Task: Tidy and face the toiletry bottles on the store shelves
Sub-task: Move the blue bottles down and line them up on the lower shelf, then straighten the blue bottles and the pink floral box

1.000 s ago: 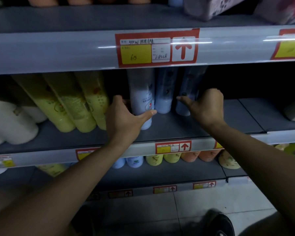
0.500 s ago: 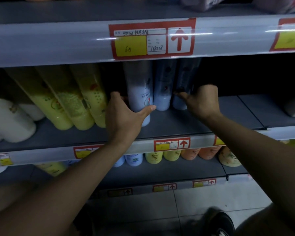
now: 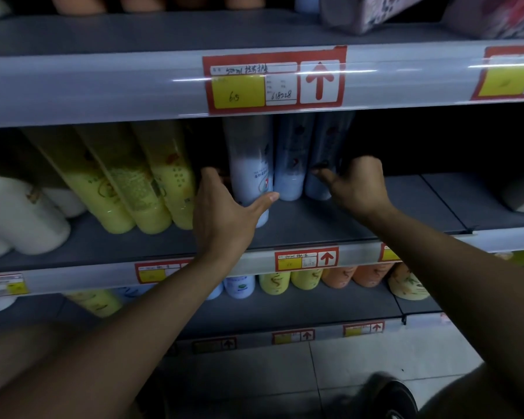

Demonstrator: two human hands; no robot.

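Fingers of the left hand (image 3: 224, 213) are wrapped around the front pale-blue plastic bottle (image 3: 250, 173), mid grey shelf (image 3: 315, 219); right hand (image 3: 356, 186) grips the rightmost. Squaring is underway; forward alignment seems needed.

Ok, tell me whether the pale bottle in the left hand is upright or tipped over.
Upright. The pale bottle stands on its base on the shelf, in line with the two blue bottles beside it; the left hand wraps it low.

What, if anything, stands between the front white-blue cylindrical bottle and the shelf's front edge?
Nothing visible: the bare grey shelf lies ahead of the white-blue cylindrical bottle. The left hand wraps its base, thumb across the front.
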